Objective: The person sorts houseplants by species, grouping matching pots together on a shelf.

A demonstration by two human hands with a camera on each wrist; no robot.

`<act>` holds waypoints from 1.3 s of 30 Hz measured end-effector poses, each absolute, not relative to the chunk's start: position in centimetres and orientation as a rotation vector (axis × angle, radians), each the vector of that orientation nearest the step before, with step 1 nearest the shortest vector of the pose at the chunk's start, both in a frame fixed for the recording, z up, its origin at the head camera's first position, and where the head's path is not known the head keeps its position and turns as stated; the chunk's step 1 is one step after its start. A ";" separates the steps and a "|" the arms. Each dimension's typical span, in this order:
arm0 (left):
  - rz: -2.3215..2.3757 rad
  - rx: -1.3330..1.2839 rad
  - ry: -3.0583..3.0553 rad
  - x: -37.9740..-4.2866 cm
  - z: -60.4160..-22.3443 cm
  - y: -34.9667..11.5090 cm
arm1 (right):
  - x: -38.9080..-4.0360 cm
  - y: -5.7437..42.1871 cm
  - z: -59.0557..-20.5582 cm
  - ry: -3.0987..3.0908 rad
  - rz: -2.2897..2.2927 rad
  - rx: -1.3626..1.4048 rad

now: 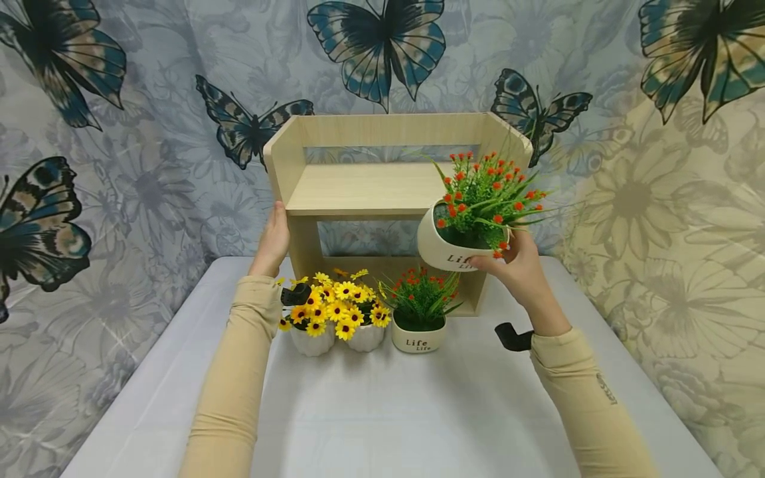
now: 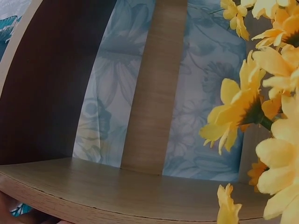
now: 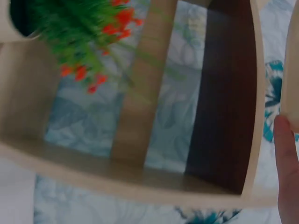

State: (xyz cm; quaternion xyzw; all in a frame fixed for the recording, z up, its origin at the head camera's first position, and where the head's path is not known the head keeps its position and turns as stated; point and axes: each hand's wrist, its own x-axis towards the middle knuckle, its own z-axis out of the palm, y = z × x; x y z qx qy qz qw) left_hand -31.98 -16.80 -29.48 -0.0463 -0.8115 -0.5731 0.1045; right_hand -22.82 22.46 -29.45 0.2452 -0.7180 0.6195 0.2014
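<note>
My right hand (image 1: 516,265) grips a cream oval pot (image 1: 445,249) of artificial red-flowered grass (image 1: 487,192) by its right end, thumb in front. It is tilted, raised before the right side of a two-tier wooden shelf (image 1: 370,189). One finger (image 3: 286,163) lies against the pot's cream wall (image 3: 292,84) in the right wrist view. My left hand (image 1: 273,240) rests against the shelf's left side panel, fingers pointing up. Near the left wrist, yellow artificial flowers (image 1: 335,305) stand in two white pots (image 1: 366,340). A matching red-flowered potted plant (image 1: 418,340) stands to their right.
The shelf stands on a white-covered table (image 1: 394,411), with the standing pots in a row before its lower tier. Its upper board (image 1: 364,186) is bare where visible. Behind hangs a floral backdrop with butterflies (image 1: 388,46). Black wrist mounts (image 1: 514,336) stick out from both sleeves.
</note>
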 end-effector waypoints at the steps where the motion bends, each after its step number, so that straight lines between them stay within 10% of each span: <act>1: -1.689 -0.140 -2.390 -32.0 -29.5 -16.8 | -23.2 22.1 -29.1 -1.999 1.731 0.704; 39: -1.648 -0.098 -2.421 -32.1 -29.7 -16.6 | -32.7 8.9 -21.7 -2.242 1.745 0.642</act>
